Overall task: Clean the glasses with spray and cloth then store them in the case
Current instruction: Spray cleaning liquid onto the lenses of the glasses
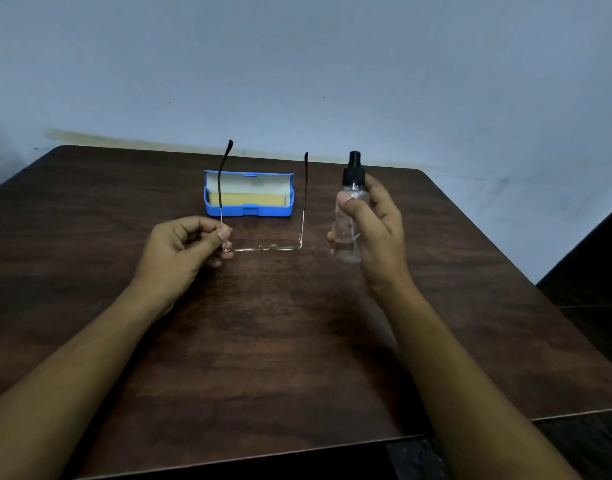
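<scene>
Head view: glasses (263, 248) in left hand (183, 247), unlabelled spray bottle (349, 220) in right hand (380, 230).

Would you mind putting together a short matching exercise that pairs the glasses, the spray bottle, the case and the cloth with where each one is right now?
Things:
1. glasses
2. spray bottle
3. case
4. yellow cloth

Places:
A. lying inside the open case
B. held upright in the right hand
C. open on the table, beyond the hands
D. pinched at one hinge corner by the left hand, temples unfolded

Pairs: 1-D, 2-B, 3-C, 4-A
</scene>
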`<state>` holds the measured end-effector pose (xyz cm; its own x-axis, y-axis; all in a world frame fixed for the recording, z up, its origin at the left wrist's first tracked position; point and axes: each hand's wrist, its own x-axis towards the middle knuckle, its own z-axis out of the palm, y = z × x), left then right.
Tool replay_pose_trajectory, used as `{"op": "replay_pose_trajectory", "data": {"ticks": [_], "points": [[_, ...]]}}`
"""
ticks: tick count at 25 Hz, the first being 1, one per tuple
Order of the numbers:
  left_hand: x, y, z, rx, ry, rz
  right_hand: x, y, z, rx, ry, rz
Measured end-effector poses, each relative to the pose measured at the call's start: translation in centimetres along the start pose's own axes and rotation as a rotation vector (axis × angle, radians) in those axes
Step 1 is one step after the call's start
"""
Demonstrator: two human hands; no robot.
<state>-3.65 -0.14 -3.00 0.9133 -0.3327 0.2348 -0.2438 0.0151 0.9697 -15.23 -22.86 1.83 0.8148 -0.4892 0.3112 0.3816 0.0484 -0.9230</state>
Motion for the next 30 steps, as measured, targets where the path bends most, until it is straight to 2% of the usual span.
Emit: {"op": "replay_pose_trajectory", "data": {"ticks": [3, 9, 13, 17, 25, 30], "points": [[-0.1, -0.1, -0.3, 0.019, 0.015, 0.005, -1.1, 0.6, 0.8, 0.096, -0.134, 0.131], [-1.0, -0.1, -0.8, 0.057, 0.027, 0.032, -2.1, 2.0, 1.1, 0.083, -0.282, 0.254], [-1.2, -0.3, -1.1, 0.104, 0.013, 0.062, -2.7, 2.5, 0.9, -0.05, -0.268, 0.18], [-1.2, -0.2, -1.1, 0.114, 0.01, 0.078, -2.5, 2.7, 1.0, -0.114, -0.238, 0.196], [-1.4, 0.2, -0.9, 0.101, 0.016, 0.09, -2.8, 2.6, 1.0, -0.102, -0.27, 0.128], [-1.3, 0.2, -1.0, 0.106, 0.018, 0.089, -2.7, 2.6, 0.9, -0.062, -0.246, 0.146]]}}
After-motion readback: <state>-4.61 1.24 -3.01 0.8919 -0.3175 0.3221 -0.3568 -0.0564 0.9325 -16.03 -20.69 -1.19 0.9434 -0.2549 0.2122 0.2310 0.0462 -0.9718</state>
